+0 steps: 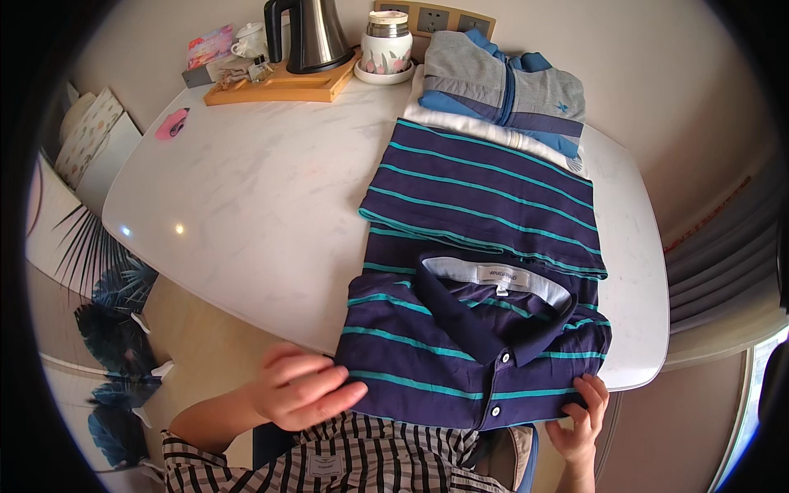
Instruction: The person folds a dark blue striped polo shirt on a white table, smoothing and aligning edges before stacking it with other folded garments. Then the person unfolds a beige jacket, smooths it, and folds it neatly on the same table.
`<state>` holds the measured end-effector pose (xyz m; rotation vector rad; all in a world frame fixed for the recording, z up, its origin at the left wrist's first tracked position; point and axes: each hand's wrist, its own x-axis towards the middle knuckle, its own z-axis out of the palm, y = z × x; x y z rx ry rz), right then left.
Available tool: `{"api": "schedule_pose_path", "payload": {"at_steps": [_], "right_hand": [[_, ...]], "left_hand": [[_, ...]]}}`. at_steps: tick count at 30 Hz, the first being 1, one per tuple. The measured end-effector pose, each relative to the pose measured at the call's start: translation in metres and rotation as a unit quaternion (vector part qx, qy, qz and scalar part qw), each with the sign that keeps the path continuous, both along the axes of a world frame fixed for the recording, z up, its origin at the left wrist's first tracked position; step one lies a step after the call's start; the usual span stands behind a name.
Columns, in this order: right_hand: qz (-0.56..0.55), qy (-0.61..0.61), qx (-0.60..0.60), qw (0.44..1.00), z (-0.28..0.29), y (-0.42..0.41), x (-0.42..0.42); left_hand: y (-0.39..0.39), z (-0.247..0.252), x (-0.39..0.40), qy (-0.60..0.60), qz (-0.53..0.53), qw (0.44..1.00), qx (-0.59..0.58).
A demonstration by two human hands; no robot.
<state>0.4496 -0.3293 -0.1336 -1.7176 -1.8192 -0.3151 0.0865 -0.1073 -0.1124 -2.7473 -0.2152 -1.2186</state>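
Observation:
A navy polo shirt with turquoise stripes (pixel 419 351) lies partly folded before me, its collar up and front buttons facing me. Its lower part is folded back into a flat band farther up the table, and the near edge hangs past the table's front. At the shirt's right edge, my right hand (pixel 581 416) has its fingers over the cloth and its thumb below. My left hand (pixel 308 388), slightly blurred, is at the left edge with fingertips over the fabric; whether it grips is hidden.
Beyond the polo, a folded grey and blue zip jacket (pixel 539 92) rests on a white garment (pixel 481 126). A kettle (pixel 320 37) stands on a wooden tray (pixel 277 92), beside a floral jar (pixel 386 52). A pink sticker-like piece (pixel 172 124) lies on the marble-look table (pixel 259 185).

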Motion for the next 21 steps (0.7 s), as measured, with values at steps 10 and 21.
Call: {"api": "schedule_pose_path", "payload": {"at_steps": [10,21], "right_hand": [[0.030,0.063,0.019,0.997,0.012,-0.005,0.008],[0.015,-0.122,-0.057,0.991,0.022,0.019,0.021]], "left_hand": [[-0.011,-0.005,-0.042,0.043,0.133,0.990,0.031],[0.001,-0.012,-0.008,0.122,0.064,0.989,-0.051]]}}
